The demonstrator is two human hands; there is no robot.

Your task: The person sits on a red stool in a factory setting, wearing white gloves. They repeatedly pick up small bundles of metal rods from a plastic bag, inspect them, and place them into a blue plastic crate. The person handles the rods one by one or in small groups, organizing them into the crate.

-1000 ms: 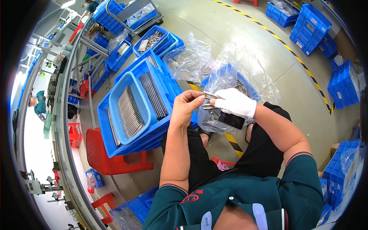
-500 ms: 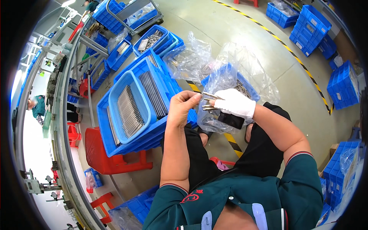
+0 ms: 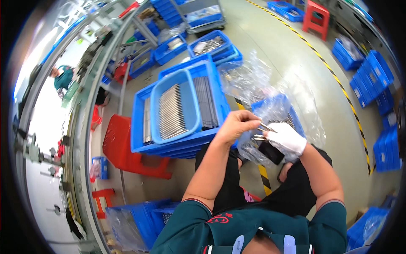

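My bare left hand (image 3: 238, 128) is closed in a pinch, thumb and forefinger at the near end of a thin metal rod (image 3: 265, 126). On my right hand (image 3: 288, 138) is a white glove; its fingers are closed around several short silvery metal rods (image 3: 259, 137), whose ends stick out toward my left hand. Just below the glove a dark flat rectangular thing (image 3: 271, 153) lies over clear plastic; what bears it is hidden. Beyond the glove, a blue bin (image 3: 297, 121) lined with plastic film holds more metal rods, partly covered by my hand.
Left of my hands, a light-blue basket (image 3: 197, 111) with a row of rods sits on stacked blue crates (image 3: 137, 127). A red stool (image 3: 120, 144) stands beside them. Crumpled plastic film (image 3: 249, 76) lies beyond. A person (image 3: 64, 78) is at the far left.
The whole view has swung, so crates and hands appear farther right and lower. My left fingertips are now at a rod's end; the right hand still grips the rods.
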